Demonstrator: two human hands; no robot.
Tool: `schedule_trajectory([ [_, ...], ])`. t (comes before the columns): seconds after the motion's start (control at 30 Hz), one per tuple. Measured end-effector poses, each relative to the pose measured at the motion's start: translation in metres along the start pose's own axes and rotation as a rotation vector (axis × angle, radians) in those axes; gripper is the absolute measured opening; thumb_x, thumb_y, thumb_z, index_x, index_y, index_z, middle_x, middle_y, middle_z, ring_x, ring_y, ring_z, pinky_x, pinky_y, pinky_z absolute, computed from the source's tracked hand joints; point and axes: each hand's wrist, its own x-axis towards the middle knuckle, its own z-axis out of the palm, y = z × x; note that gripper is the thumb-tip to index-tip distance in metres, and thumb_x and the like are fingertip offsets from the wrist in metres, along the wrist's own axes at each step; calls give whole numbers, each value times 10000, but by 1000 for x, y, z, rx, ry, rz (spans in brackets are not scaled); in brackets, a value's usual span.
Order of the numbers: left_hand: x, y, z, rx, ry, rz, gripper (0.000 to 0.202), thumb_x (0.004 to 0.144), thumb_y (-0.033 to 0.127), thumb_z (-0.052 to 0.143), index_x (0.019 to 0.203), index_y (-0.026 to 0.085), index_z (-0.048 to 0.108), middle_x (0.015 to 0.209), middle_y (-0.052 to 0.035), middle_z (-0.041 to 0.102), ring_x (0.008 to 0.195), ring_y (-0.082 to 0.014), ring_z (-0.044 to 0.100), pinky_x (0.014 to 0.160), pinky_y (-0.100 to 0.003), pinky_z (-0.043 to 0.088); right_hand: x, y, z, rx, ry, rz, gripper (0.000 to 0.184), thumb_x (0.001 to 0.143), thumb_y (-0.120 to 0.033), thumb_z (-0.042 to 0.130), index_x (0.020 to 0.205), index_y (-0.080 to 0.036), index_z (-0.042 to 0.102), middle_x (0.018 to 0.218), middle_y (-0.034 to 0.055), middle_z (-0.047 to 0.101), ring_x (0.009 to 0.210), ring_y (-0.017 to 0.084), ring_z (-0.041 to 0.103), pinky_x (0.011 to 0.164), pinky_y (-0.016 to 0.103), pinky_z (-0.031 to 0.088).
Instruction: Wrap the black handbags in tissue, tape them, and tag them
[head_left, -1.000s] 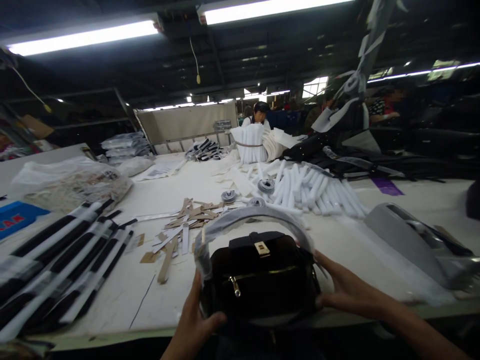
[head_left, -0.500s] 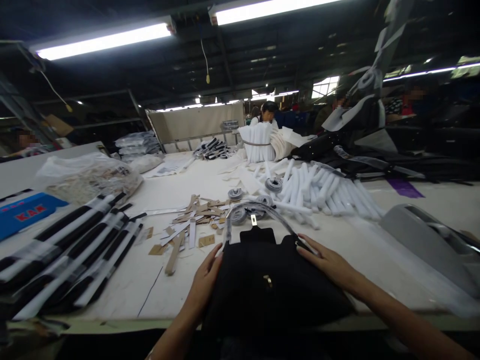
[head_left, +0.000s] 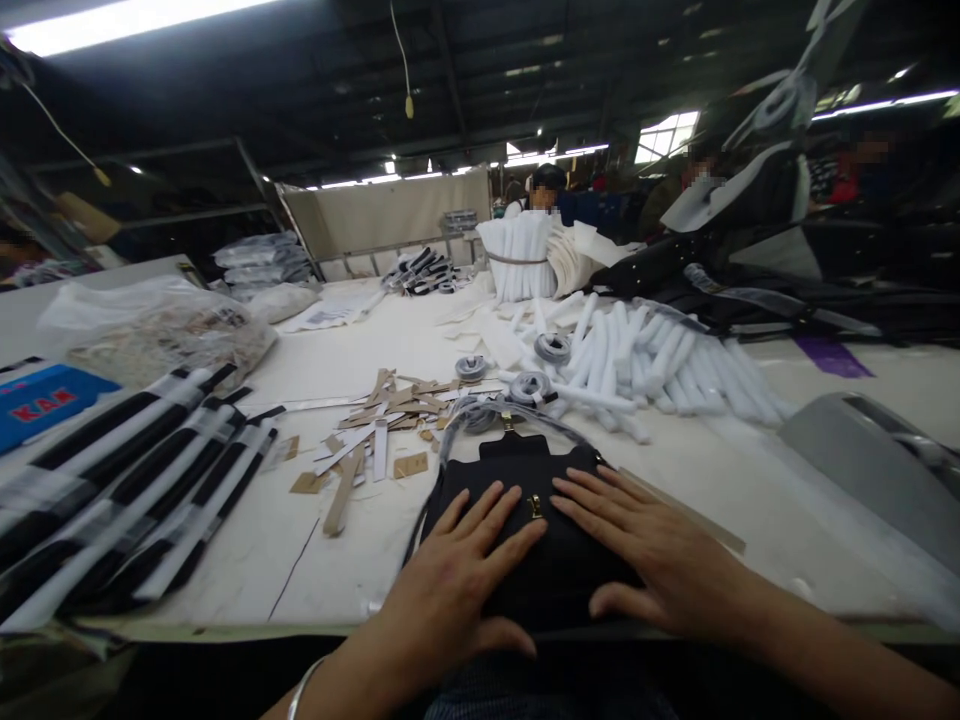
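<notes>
A black handbag lies at the table's front edge, its flap tab pointing away from me. Its handle, in clear wrapping, arches beyond the tab. On the front panel sits a small gold clasp. My left hand rests flat on the bag left of the clasp, fingers spread. To the right of the clasp, my right hand also lies flat with fingers apart. Both palms cover much of the panel.
Cardboard scraps and wrapped coils lie beyond the bag. White rolled tubes are heaped at the right, near a grey machine or case. Black-and-white wrapped strips and a blue box occupy the left. A person is at the back.
Both hands have moved from the bag's sides onto its front panel, fingers now spread. The bag has gone from tilted up to lying flatter on the table. The view has shifted slightly.
</notes>
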Motion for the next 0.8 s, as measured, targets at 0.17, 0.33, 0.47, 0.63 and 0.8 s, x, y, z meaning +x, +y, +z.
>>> schedule_trajectory([
  [0.17, 6, -8, 27, 134, -65, 29, 791, 874, 361, 695, 1532, 361, 257, 1589, -66, 338, 1436, -312, 360, 1121, -511, 390, 5, 9, 21, -40, -80, -56, 885, 811, -328, 735, 1555, -319, 256, 1604, 70, 274, 1458, 328, 288, 1166, 551, 315],
  [0.33, -15, -9, 63, 202, -35, 112, 677, 944, 99, 505, 1524, 360, 274, 1550, -3, 410, 1414, -272, 402, 1123, -491, 410, -18, 7, 56, -50, -84, -81, 726, 901, -98, 556, 1535, -342, 299, 1545, 32, 400, 1438, 284, 342, 1151, 532, 353],
  [0.47, -24, -14, 77, 133, 72, 119, 633, 938, 52, 428, 1500, 334, 351, 1482, -19, 505, 1400, -241, 424, 1132, -473, 407, -26, 11, 65, 19, -84, -73, 618, 964, -131, 482, 1531, -314, 321, 1534, 38, 418, 1435, 247, 352, 1172, 507, 329],
  [0.63, -13, -26, 42, -148, -43, 21, 611, 918, 34, 387, 1449, 331, 435, 1417, 7, 576, 1301, -157, 543, 1080, -350, 474, -19, 23, 29, 165, -54, 32, 722, 854, -526, 685, 1480, -263, 439, 1457, 97, 524, 1365, 282, 463, 1172, 517, 318],
  [0.8, -6, -16, 10, -112, -84, -48, 720, 865, 190, 643, 1503, 338, 344, 1499, -39, 482, 1332, -251, 516, 1076, -437, 479, -27, 14, 7, 88, 17, 123, 797, 815, -569, 710, 1496, -282, 413, 1495, 98, 479, 1403, 317, 401, 1192, 556, 251],
])
